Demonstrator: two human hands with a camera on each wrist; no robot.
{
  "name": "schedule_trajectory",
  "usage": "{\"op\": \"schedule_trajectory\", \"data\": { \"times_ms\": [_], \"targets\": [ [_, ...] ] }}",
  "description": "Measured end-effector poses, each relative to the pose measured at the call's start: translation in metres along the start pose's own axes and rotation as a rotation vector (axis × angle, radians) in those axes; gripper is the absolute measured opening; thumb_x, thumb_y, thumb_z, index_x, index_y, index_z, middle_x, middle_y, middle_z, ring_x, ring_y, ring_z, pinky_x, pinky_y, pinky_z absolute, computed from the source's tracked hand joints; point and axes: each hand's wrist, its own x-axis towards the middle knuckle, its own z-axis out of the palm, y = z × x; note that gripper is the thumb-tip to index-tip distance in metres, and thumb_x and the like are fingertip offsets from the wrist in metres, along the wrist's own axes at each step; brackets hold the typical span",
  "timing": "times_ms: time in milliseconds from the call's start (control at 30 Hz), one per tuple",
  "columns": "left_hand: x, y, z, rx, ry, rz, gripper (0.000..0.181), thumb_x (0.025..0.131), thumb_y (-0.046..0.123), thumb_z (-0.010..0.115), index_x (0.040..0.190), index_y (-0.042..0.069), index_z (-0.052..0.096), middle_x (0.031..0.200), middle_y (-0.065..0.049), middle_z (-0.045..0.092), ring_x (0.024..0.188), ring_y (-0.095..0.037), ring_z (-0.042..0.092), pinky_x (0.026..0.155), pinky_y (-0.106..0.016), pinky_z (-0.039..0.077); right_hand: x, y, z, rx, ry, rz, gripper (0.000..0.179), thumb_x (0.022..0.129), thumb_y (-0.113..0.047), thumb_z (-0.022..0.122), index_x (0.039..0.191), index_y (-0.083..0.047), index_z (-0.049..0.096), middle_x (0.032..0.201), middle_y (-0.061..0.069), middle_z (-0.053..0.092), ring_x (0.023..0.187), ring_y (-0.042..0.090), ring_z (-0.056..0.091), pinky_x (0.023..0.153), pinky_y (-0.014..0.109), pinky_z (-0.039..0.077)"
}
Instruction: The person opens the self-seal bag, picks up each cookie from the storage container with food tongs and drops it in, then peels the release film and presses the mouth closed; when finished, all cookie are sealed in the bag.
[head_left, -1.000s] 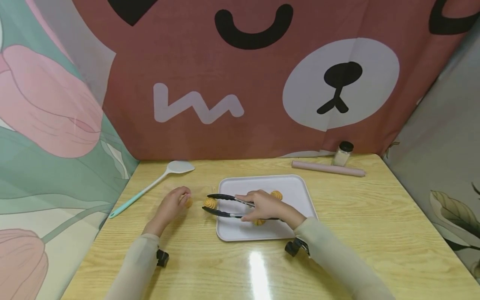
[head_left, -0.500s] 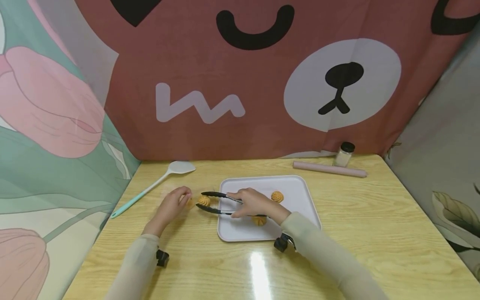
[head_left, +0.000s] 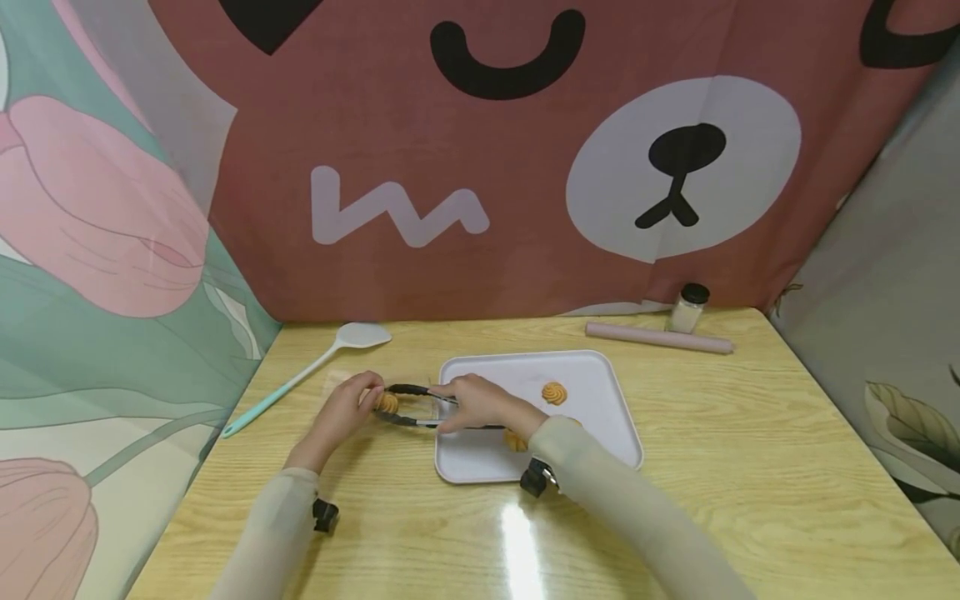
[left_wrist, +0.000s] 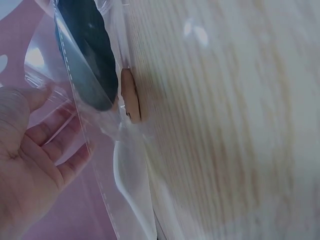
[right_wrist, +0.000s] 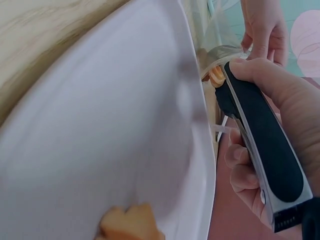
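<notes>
My left hand (head_left: pixel 341 417) pinches the edge of a clear plastic bag (left_wrist: pixel 95 145) low over the table's left side. My right hand (head_left: pixel 480 402) grips black-and-steel tongs (right_wrist: pixel 267 142), whose black tips bracket a golden swirled cookie (head_left: pixel 387 403) beside the left fingers. In the left wrist view one dark tong tip (left_wrist: pixel 92 60) shows through the bag's plastic, near a brown cookie piece (left_wrist: pixel 131 96). Whether that is the cookie in the tongs, I cannot tell. On the white tray (head_left: pixel 600 375) lie a cookie (head_left: pixel 554 393) and more cookie (head_left: pixel 515 442) partly hidden by the right arm.
To the left lies a white spatula (head_left: pixel 362 335) with a teal handle. Along the back right are a pink rolling pin (head_left: pixel 660 337) and a small black-lidded jar (head_left: pixel 687 310). Printed cloth (head_left: pixel 420 283) hangs behind the wooden table (head_left: pixel 720 467).
My right hand has moved left with the tongs and cookie, from the tray's left edge to the left hand's fingers at the bag. The left hand has stayed in place.
</notes>
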Motion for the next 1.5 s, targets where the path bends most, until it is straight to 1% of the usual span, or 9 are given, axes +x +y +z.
{"op": "schedule_trajectory", "data": {
  "times_ms": [100,167,300,400,500,833,1033,1333,1500],
  "targets": [
    [0.000,0.001,0.000,-0.002,0.004,-0.006,0.004,0.093,0.004,0.057,0.096,0.003,0.060,0.095,-0.011,0.064,0.093,-0.031,0.061,0.082,-0.048,0.049,0.006,-0.003,0.001,0.031,-0.022,0.019,0.068,0.080,-0.038,0.075,0.137,-0.013,0.049,0.048,0.004,0.047,0.042,0.006,0.017,0.045,0.021,0.025],
    [0.000,0.002,0.000,-0.004,0.007,-0.009,0.004,0.094,0.004,0.057,0.095,0.003,0.060,0.096,-0.012,0.065,0.094,-0.031,0.061,0.082,-0.048,0.049,0.009,-0.005,0.001,0.037,-0.022,0.024,0.067,0.079,-0.038,0.075,0.137,-0.014,0.050,0.065,0.008,0.063,0.041,0.006,0.015,0.044,0.021,0.024],
    [-0.001,0.002,-0.001,-0.006,0.004,-0.022,0.004,0.094,0.005,0.056,0.096,0.003,0.060,0.098,-0.013,0.065,0.096,-0.033,0.061,0.083,-0.049,0.049,0.016,-0.008,0.001,0.031,-0.027,0.030,0.067,0.079,-0.039,0.075,0.136,-0.013,0.051,0.077,0.007,0.067,0.042,0.006,0.016,0.044,0.020,0.025],
    [-0.001,0.003,-0.002,-0.014,0.003,-0.031,0.004,0.095,0.006,0.056,0.096,0.004,0.059,0.099,-0.014,0.064,0.097,-0.032,0.061,0.084,-0.048,0.049,0.019,-0.008,0.000,0.044,-0.040,0.044,0.068,0.079,-0.038,0.075,0.137,-0.013,0.050,0.052,0.001,0.051,0.041,0.006,0.018,0.044,0.021,0.027],
    [-0.002,0.003,-0.002,-0.018,0.001,-0.033,0.005,0.095,0.007,0.056,0.096,0.004,0.060,0.099,-0.013,0.064,0.098,-0.032,0.061,0.084,-0.048,0.049,0.022,-0.008,0.001,0.055,-0.043,0.054,0.069,0.079,-0.038,0.076,0.137,-0.013,0.050,0.042,-0.007,0.037,0.042,0.005,0.017,0.045,0.022,0.027],
    [-0.001,0.001,0.002,-0.010,0.011,-0.027,0.005,0.094,0.004,0.057,0.096,0.002,0.060,0.100,-0.015,0.064,0.099,-0.033,0.060,0.085,-0.049,0.049,0.019,-0.005,0.005,0.106,-0.063,0.078,0.077,0.078,-0.042,0.076,0.141,-0.012,0.044,0.041,-0.006,0.040,0.038,0.006,0.019,0.043,0.021,0.027],
    [-0.001,0.002,0.002,0.012,-0.018,-0.051,0.007,0.095,0.007,0.056,0.097,0.002,0.060,0.101,-0.014,0.065,0.101,-0.033,0.059,0.086,-0.050,0.048,0.012,-0.001,0.003,0.126,-0.046,0.050,0.077,0.077,-0.041,0.076,0.141,-0.012,0.044,0.043,-0.010,0.026,0.041,0.007,0.014,0.043,0.022,0.023],
    [-0.002,0.001,0.003,0.042,-0.041,-0.084,0.008,0.095,0.009,0.055,0.099,0.004,0.061,0.103,-0.012,0.065,0.103,-0.033,0.059,0.087,-0.049,0.047,-0.002,0.009,-0.002,0.200,-0.040,0.056,0.076,0.076,-0.038,0.078,0.140,-0.013,0.045,0.041,-0.007,0.030,0.041,0.008,0.012,0.043,0.022,0.023],
    [-0.003,-0.001,0.001,0.052,-0.054,-0.096,0.009,0.096,0.009,0.054,0.100,0.003,0.060,0.103,-0.012,0.065,0.103,-0.033,0.058,0.086,-0.050,0.047,-0.014,0.009,-0.009,0.193,-0.051,0.062,0.076,0.076,-0.038,0.078,0.140,-0.015,0.045,0.044,-0.010,0.024,0.042,0.008,0.014,0.044,0.023,0.024]
  ]
}}
